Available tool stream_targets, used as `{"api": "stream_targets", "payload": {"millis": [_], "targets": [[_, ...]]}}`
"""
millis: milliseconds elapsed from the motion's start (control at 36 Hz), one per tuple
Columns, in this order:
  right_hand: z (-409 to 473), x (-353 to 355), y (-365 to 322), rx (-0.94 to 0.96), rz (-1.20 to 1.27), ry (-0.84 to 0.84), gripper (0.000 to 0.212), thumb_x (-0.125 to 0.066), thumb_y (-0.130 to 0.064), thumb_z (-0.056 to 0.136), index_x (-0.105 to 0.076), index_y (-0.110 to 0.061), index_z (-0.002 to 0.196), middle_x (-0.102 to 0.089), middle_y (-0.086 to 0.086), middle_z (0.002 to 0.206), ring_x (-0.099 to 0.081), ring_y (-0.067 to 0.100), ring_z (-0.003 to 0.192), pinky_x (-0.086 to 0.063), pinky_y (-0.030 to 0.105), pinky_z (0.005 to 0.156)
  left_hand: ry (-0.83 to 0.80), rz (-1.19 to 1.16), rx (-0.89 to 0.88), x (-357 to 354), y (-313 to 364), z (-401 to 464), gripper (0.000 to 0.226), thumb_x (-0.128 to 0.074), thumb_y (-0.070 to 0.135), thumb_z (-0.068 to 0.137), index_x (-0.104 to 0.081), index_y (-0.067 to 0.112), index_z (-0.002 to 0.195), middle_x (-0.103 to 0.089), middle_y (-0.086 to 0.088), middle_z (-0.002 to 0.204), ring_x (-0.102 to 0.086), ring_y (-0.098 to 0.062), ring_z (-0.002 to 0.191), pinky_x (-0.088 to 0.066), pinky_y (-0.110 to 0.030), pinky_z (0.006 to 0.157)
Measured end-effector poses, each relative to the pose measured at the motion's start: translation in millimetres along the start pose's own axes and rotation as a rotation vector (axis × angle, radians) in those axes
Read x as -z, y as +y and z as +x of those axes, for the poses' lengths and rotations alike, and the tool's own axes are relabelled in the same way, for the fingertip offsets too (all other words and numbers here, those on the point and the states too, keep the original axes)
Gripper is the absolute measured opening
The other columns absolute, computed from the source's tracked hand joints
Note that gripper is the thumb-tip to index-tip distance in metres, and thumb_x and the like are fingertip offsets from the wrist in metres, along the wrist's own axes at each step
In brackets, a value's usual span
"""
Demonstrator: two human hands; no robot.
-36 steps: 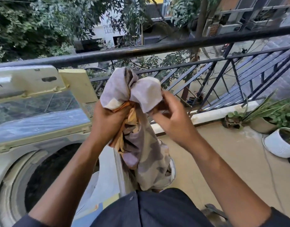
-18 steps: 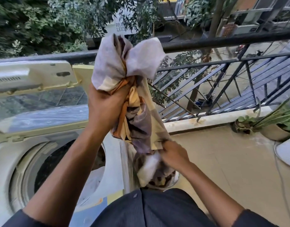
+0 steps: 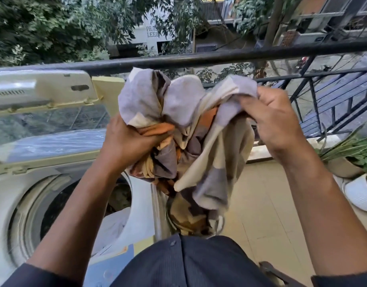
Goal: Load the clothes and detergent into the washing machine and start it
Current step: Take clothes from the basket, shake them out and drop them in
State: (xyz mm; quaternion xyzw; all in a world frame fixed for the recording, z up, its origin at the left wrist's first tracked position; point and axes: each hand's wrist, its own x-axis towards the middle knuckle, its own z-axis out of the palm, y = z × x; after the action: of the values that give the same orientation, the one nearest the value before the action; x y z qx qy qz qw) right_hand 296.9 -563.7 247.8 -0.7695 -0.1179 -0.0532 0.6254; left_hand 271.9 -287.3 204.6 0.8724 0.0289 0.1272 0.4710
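Bunched patterned cloth in lilac, cream and orange [image 3: 191,129] hangs between both hands. Left hand [image 3: 128,143] grips its gathered middle; right hand [image 3: 269,119] pinches an upper corner. Below the left hand gapes the white top-loading washing machine's round drum opening [image 3: 75,204], lid raised.

Ahead of you a dark metal balcony railing [image 3: 220,56] runs across the view, its slanted bars dropping away at the right. Beyond it you face leafy trees [image 3: 54,27] and a pale building [image 3: 157,34] with partly hidden lettering. At your right, on the beige tiled floor [image 3: 261,204], stand a spiky potted plant [image 3: 348,150] and a white pot [image 3: 360,193].
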Motion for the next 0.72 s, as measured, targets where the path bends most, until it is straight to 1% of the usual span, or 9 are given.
{"api": "stream_targets", "payload": {"millis": [111, 167, 222, 278, 361, 472, 583, 639, 722], "targets": [[7, -15, -17, 0.065, 0.116, -0.063, 0.030, -0.054, -0.016, 0.099, -0.065, 0.011, 0.092, -0.062, 0.017, 0.083, -0.057, 0.025, 0.077, -0.045, 0.038, 0.071, -0.249, -0.019, -0.023, 3, 11, 1, 0.043, -0.080, 0.071, 0.058, -0.071, 0.039, 0.085, -0.076, 0.017, 0.086, -0.072, 0.000, 0.093, -0.059, -0.031, 0.090], [11, -26, -15, 0.071, 0.088, -0.132, 0.037, -0.055, -0.020, 0.098, -0.059, 0.014, 0.082, -0.055, 0.015, 0.075, -0.049, 0.023, 0.069, -0.037, 0.038, 0.065, -0.293, -0.052, -0.055, -2, 22, -2, 0.042, -0.082, 0.072, 0.059, -0.071, 0.037, 0.081, -0.074, 0.026, 0.077, -0.070, 0.011, 0.082, -0.055, -0.013, 0.076], [12, -38, -12, 0.072, 0.038, -0.197, 0.038, -0.055, -0.023, 0.099, -0.055, 0.000, 0.068, -0.049, 0.011, 0.066, -0.043, 0.019, 0.061, -0.033, 0.034, 0.058, -0.276, -0.075, -0.078, -12, 31, -5, 0.044, -0.088, 0.072, 0.060, -0.069, 0.040, 0.084, -0.070, 0.037, 0.078, -0.065, 0.021, 0.080, -0.049, -0.004, 0.069], [12, -47, -8, 0.076, -0.010, -0.222, 0.043, -0.055, -0.025, 0.102, -0.048, -0.016, 0.060, -0.039, 0.005, 0.060, -0.035, 0.016, 0.055, -0.027, 0.033, 0.053, -0.194, -0.098, -0.098, -25, 32, -6, 0.035, -0.087, 0.064, 0.070, -0.074, 0.039, 0.091, -0.077, 0.025, 0.091, -0.069, 0.013, 0.089, -0.059, -0.021, 0.079], [14, -50, 2, 0.050, -0.035, -0.240, 0.051, -0.057, -0.018, 0.104, -0.038, -0.022, 0.057, -0.029, 0.000, 0.057, -0.025, 0.010, 0.051, -0.020, 0.030, 0.050, -0.061, -0.131, -0.081, -35, 20, -3, 0.032, -0.084, 0.043, 0.078, -0.070, 0.042, 0.106, -0.080, 0.007, 0.099, -0.074, -0.005, 0.096, -0.061, -0.047, 0.086], [11, -43, 15, 0.028, -0.037, -0.298, 0.050, -0.061, -0.020, 0.102, -0.043, -0.006, 0.057, -0.033, 0.003, 0.061, -0.030, 0.016, 0.057, -0.026, 0.033, 0.055, -0.018, -0.083, -0.088, -42, 10, -1, 0.038, -0.079, 0.043, 0.077, -0.069, 0.035, 0.112, -0.080, 0.001, 0.101, -0.075, -0.011, 0.098, -0.060, -0.050, 0.085], [11, -43, 24, 0.021, -0.033, -0.361, 0.047, -0.062, -0.027, 0.102, -0.067, 0.011, 0.074, -0.065, 0.016, 0.072, -0.058, 0.014, 0.074, -0.053, 0.037, 0.070, -0.164, -0.071, -0.124, -45, 12, 0, 0.053, -0.083, 0.062, 0.076, -0.072, 0.036, 0.121, -0.078, 0.011, 0.115, -0.072, -0.007, 0.112, -0.059, -0.045, 0.095], [11, -41, 27, 0.036, -0.066, -0.372, 0.052, -0.066, -0.035, 0.098, -0.066, 0.009, 0.072, -0.062, 0.019, 0.066, -0.055, 0.019, 0.069, -0.048, 0.045, 0.064, -0.171, -0.074, -0.141, -49, 12, 0, 0.049, -0.083, 0.058, 0.078, -0.074, 0.031, 0.118, -0.079, 0.009, 0.111, -0.073, -0.007, 0.108, -0.060, -0.046, 0.091], [9, -37, 30, 0.029, -0.063, -0.383, 0.052, -0.072, -0.038, 0.093, -0.063, 0.007, 0.069, -0.048, 0.008, 0.062, -0.045, 0.017, 0.063, -0.035, 0.040, 0.059, -0.028, -0.154, -0.081, -55, 9, -1, 0.022, -0.079, 0.037, 0.079, -0.077, 0.017, 0.087, -0.078, -0.001, 0.078, -0.072, -0.011, 0.075, -0.060, -0.052, 0.065]]}}
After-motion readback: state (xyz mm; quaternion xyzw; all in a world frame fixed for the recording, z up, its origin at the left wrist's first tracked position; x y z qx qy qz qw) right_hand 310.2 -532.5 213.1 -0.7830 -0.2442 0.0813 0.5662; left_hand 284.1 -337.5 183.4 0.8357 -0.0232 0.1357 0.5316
